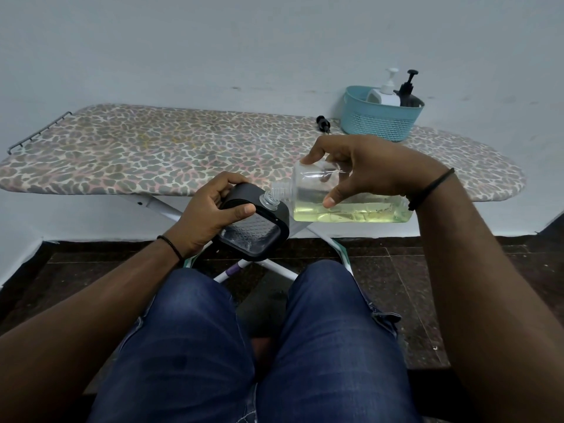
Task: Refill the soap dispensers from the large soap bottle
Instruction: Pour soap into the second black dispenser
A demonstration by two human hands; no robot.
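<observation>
Fingers [331, 198] of the right hand [366, 169] are wrapped around the large soap bottle [351, 199], which is held on its side in the air in front of the ironing board [152, 154], its yellow-green liquid pooled along the lower wall. Its open threaded neck is pointed at the clear neck of the black soap dispenser [253, 224], and the two openings are nearly touching. That tilted dispenser is gripped by the left hand [207, 209], thumb across its top. At the board's far right edge a teal basket [378, 123] is seen, holding a white pump bottle [386, 93] and a black pump bottle [407, 91]. Just left of the basket a black pump head [323, 123] lies on the board.
</observation>
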